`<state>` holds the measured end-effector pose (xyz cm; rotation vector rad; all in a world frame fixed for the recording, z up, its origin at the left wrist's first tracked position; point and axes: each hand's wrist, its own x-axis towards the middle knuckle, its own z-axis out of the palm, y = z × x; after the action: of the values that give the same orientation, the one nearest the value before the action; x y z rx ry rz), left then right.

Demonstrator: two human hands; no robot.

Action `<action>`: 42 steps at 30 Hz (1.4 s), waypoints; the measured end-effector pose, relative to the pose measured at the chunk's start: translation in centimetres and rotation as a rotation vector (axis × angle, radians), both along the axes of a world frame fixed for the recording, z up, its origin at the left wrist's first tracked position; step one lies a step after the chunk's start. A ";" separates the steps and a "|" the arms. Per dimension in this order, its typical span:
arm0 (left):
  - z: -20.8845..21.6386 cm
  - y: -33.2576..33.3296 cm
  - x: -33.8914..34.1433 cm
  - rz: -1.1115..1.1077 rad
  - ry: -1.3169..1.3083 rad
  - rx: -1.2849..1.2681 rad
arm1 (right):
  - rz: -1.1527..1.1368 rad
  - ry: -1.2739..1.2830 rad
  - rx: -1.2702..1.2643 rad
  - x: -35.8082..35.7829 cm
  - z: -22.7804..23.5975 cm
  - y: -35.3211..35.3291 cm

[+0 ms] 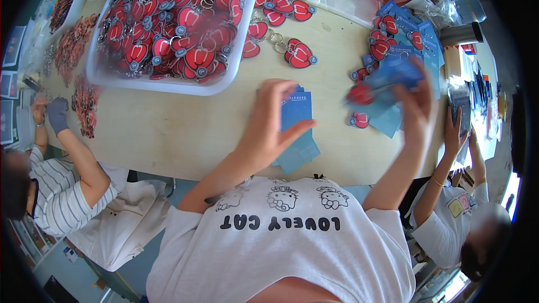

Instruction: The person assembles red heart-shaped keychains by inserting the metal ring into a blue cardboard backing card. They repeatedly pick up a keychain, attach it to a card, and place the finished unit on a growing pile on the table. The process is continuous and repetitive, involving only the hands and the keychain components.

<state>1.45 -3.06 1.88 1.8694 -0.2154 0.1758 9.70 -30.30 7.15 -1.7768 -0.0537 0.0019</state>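
Observation:
My left hand [269,129] is over a small stack of blue cards [297,113], thumb and fingers apart and nothing gripped. Off to the right, my right hand [415,104] is smeared by motion, its fingers around a blue card [400,72]. A red keychain [360,94], blurred too, hangs at that card's left side. Beneath and beyond this hand lies a pile of blue cards [429,42] with red keychains [379,49] on them. One loose red keychain [357,120] rests just left of the pile.
A white plastic bin [216,86] full of red keychains stands at the far left. More keychains [300,53] lie beside it. Co-workers sit on both sides: a gloved hand [58,113] at left, a hand holding a phone [460,113] at right. A dark cylinder [461,33] lies at far right.

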 end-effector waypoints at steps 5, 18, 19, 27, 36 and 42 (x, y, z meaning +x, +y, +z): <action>-0.9 3.1 -3.4 0.248 0.199 0.476 | -0.358 -0.301 -0.726 7.4 0.1 -12.1; -0.5 3.3 -3.3 0.122 0.512 -0.582 | 0.238 -0.528 -0.808 7.2 -7.5 14.3; -0.1 3.2 -3.2 0.156 0.516 -0.652 | 0.232 -0.506 -0.817 7.3 -8.0 15.0; 0.1 2.2 -1.7 0.189 0.356 -0.838 | 0.579 0.036 -0.103 7.8 -4.7 11.6; 1.3 0.8 3.2 0.412 -0.053 -0.241 | 0.465 -0.093 -0.021 1.7 0.7 7.1; 0.8 -0.7 3.1 0.240 0.074 -0.518 | 0.278 -0.293 -0.145 0.3 -1.1 10.2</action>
<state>4.52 -3.74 2.70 1.3776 0.1023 0.2955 10.00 -20.10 6.10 -1.8892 -0.5224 -0.0552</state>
